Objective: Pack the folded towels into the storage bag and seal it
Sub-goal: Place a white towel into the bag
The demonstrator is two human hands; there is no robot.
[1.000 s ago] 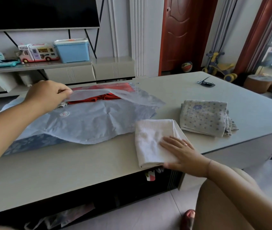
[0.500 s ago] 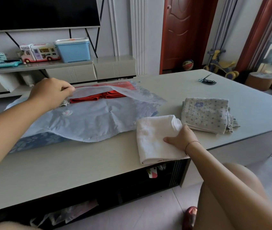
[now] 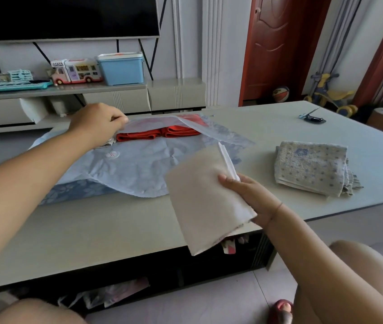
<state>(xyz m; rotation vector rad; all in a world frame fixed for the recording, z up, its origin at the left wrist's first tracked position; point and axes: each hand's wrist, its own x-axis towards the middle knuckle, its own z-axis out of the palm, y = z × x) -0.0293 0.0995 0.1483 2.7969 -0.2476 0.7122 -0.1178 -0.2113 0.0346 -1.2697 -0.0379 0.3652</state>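
Observation:
A pale blue translucent storage bag (image 3: 139,167) lies flat on the grey table (image 3: 92,225), its mouth at the far edge. My left hand (image 3: 97,122) pinches the bag's upper flap and holds it raised. Folded red towels (image 3: 160,134) show inside the opening. My right hand (image 3: 249,197) grips a folded white towel (image 3: 202,202), lifted off the table and tilted near the front edge. A folded grey towel with blue dots (image 3: 312,167) rests on the table to the right.
A small black clip (image 3: 312,118) lies at the table's far right. Behind the table stands a low TV cabinet (image 3: 115,99) with a blue box (image 3: 121,69) and a toy bus (image 3: 76,71). Bags sit on the shelf under the table.
My right hand has closed on the white towel and lifted it off the table, tilting it up. My left hand keeps holding the bag's flap raised.

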